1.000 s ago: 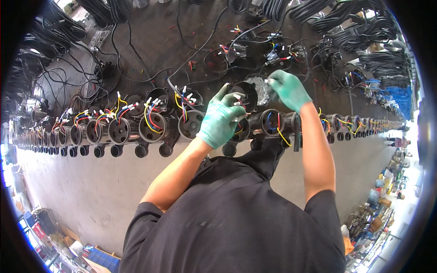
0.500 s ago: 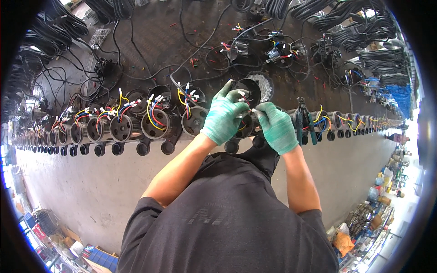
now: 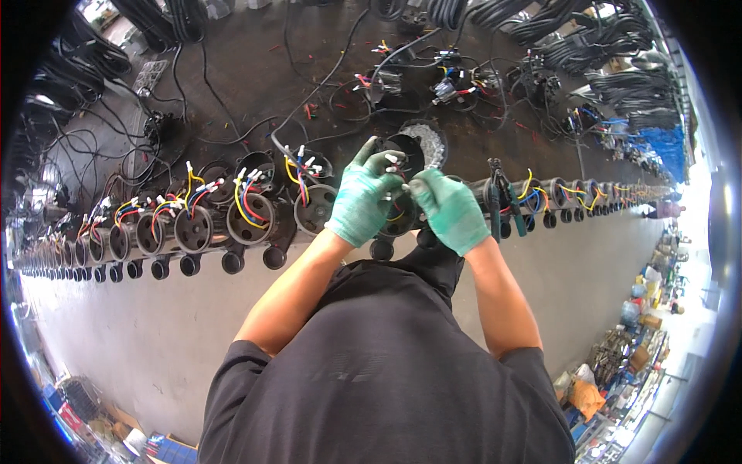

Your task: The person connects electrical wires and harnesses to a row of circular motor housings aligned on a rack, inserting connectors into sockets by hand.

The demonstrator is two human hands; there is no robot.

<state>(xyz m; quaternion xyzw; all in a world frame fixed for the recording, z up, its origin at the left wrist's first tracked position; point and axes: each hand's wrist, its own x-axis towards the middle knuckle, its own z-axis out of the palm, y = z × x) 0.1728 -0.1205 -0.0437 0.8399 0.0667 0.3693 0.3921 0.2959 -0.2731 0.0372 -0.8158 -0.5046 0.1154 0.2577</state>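
Observation:
Both of my hands wear green gloves and meet over a black round housing [image 3: 399, 224] at the bench's front edge. My left hand [image 3: 358, 203] has its fingers curled and pinched on wires with white connectors [image 3: 392, 158]. Beside its fingertips, the thumb and forefinger of my right hand [image 3: 454, 213] are pressed together; whatever is between them is too small to make out. The housing below is partly hidden by the hands. Just beyond them stands a round container [image 3: 427, 141] of small clear pieces. Right of my right hand, pliers [image 3: 495, 193] stand upright among the housings.
A long row of similar housings [image 3: 193, 230] with coloured wires and white connectors lines the front edge both ways. Coiled black cables [image 3: 634, 100] and loose wired parts [image 3: 456, 89] lie across the dark bench [image 3: 247, 77]. Goods and boxes [image 3: 587, 398] stand at the lower right.
The whole view has shifted slightly, so the bench and hands sit further left. My right fingertips stay beside the left ones, with the pinch slightly turned. Both hands remain over the same housing.

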